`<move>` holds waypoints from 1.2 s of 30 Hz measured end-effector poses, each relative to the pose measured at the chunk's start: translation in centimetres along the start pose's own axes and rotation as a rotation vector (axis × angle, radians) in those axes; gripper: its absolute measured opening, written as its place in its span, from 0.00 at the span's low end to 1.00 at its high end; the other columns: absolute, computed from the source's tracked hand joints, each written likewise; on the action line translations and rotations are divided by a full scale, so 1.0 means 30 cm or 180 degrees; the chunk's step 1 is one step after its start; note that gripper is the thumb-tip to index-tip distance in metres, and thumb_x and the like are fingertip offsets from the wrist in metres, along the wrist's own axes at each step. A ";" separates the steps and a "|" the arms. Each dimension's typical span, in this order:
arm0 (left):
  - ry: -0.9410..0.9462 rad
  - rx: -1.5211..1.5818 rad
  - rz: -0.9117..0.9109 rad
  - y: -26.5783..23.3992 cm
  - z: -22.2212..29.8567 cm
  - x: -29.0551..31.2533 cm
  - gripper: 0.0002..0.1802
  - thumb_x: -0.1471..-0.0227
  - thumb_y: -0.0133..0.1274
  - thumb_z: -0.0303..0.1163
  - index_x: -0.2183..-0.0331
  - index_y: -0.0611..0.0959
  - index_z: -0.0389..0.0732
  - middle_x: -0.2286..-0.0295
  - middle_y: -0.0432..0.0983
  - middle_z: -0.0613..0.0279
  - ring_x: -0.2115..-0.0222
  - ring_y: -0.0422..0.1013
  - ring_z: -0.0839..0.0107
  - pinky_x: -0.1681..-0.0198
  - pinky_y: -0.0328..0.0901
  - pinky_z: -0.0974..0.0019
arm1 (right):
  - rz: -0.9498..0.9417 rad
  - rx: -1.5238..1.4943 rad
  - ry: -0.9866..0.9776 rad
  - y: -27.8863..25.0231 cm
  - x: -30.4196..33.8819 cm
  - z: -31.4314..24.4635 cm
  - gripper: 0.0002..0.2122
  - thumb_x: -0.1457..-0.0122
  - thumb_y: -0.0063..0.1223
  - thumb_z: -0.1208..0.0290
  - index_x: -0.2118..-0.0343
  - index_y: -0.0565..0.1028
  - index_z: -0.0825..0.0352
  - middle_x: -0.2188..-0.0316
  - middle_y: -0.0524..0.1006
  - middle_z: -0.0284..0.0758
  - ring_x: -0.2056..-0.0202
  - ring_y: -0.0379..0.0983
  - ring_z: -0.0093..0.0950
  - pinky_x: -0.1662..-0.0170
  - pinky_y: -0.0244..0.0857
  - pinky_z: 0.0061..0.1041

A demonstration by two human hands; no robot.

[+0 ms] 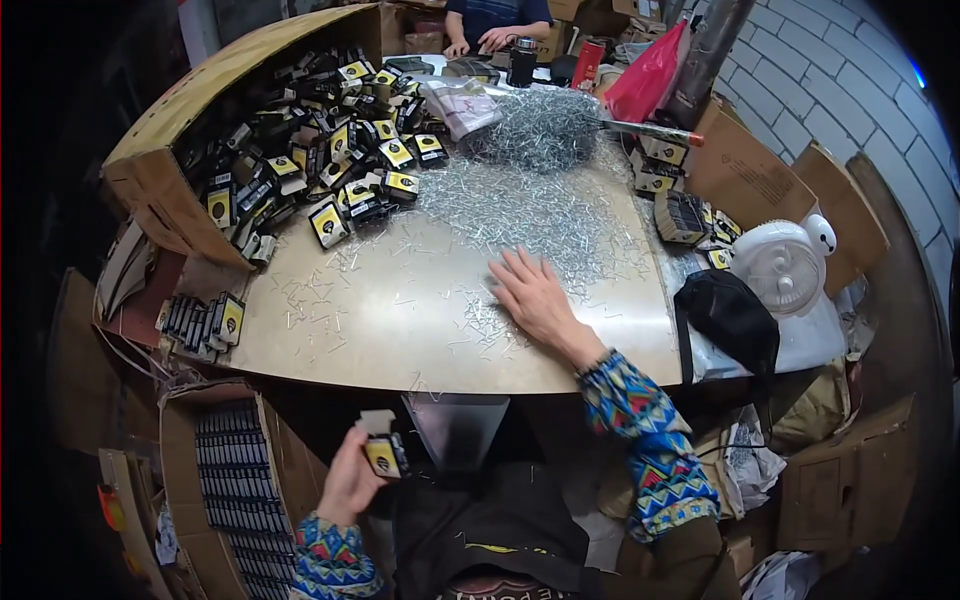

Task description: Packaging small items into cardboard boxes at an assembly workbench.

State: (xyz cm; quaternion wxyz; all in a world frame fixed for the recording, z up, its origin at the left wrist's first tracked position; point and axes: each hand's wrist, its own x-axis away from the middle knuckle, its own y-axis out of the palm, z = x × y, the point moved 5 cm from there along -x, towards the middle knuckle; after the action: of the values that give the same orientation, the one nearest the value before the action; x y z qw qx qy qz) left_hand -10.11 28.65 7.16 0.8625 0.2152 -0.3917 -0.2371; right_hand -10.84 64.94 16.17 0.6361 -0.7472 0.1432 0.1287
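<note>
My left hand is closed around a small black-and-yellow box with its pale top flap up, below the table's front edge. It is held beside a grey metal chute that hangs from that edge. On the tabletop, my right hand lies flat, fingers spread, at the near side of a layer of thin, silvery, nail-like pieces. Nothing shows in its grasp, though its palm is hidden. A tall heap of the same pieces rises farther back.
Many black-and-yellow boxes are piled left, inside a cardboard wall. A carton of packed boxes stands lower left. To the right are a white fan and a black cap-like item. Another person's hands rest at the far side.
</note>
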 end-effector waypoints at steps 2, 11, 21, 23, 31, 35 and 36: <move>-0.0088 -0.0119 0.0109 -0.028 -0.103 -0.008 0.15 0.36 0.39 0.41 0.51 0.71 0.48 0.61 0.75 0.63 0.61 0.75 0.63 0.62 0.73 0.46 | -0.0098 -0.0117 0.0088 0.065 -0.040 -0.011 0.21 0.33 0.40 0.60 0.41 0.65 0.65 0.40 0.64 0.44 0.37 0.55 0.44 0.35 0.47 0.45; -0.0354 -0.1156 0.0304 -0.106 -0.362 -0.048 0.13 0.42 0.49 0.28 0.53 0.75 0.42 0.62 0.75 0.64 0.63 0.73 0.75 0.66 0.71 0.66 | -0.0208 -0.1301 0.0016 0.004 0.065 -0.085 0.19 0.35 0.47 0.66 0.43 0.68 0.65 0.40 0.64 0.48 0.37 0.56 0.46 0.34 0.47 0.41; -0.0153 0.0201 0.0175 0.082 -0.430 0.000 0.09 0.45 0.51 0.24 0.59 0.76 0.39 0.66 0.76 0.65 0.66 0.74 0.75 0.66 0.73 0.69 | -0.0241 -0.0619 -0.0302 0.094 0.122 -0.469 0.20 0.37 0.47 0.62 0.42 0.68 0.59 0.39 0.61 0.50 0.37 0.54 0.50 0.37 0.47 0.53; -0.0209 0.0203 0.0383 0.091 -0.438 0.012 0.10 0.45 0.51 0.23 0.59 0.75 0.39 0.69 0.75 0.65 0.67 0.74 0.77 0.67 0.71 0.72 | -0.0226 -0.0656 -0.0117 0.074 0.189 -0.518 0.20 0.37 0.47 0.63 0.43 0.68 0.61 0.40 0.61 0.50 0.38 0.54 0.49 0.38 0.48 0.53; -0.0007 -0.0031 0.0622 0.113 -0.413 0.051 0.17 0.47 0.50 0.24 0.54 0.73 0.38 0.65 0.75 0.66 0.65 0.71 0.79 0.65 0.67 0.75 | -0.0361 -0.2285 0.0279 -0.157 0.285 -0.507 0.16 0.47 0.50 0.84 0.55 0.76 0.66 0.53 0.74 0.44 0.52 0.71 0.42 0.52 0.67 0.34; 0.0218 -0.1068 0.0416 0.127 -0.427 0.044 0.29 0.50 0.55 0.26 0.47 0.65 0.36 0.59 0.74 0.58 0.59 0.71 0.70 0.58 0.66 0.67 | -0.0665 -0.2020 0.0216 -0.039 0.367 -0.490 0.13 0.53 0.49 0.87 0.64 0.78 0.67 0.64 0.74 0.38 0.61 0.70 0.38 0.58 0.67 0.33; 0.0489 -0.1808 0.0350 0.151 -0.403 0.053 0.32 0.51 0.56 0.26 0.45 0.63 0.37 0.59 0.73 0.56 0.58 0.71 0.67 0.55 0.65 0.65 | -0.0491 -0.1843 0.0135 0.007 0.397 -0.503 0.12 0.54 0.52 0.84 0.65 0.77 0.67 0.66 0.73 0.38 0.62 0.69 0.39 0.60 0.66 0.33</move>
State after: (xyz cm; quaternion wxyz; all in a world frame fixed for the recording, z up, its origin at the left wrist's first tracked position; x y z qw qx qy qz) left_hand 1.31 33.58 3.32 0.9269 -0.0389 -0.2544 -0.2732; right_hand 0.26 49.40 13.91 0.4013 -0.9087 0.0567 0.0998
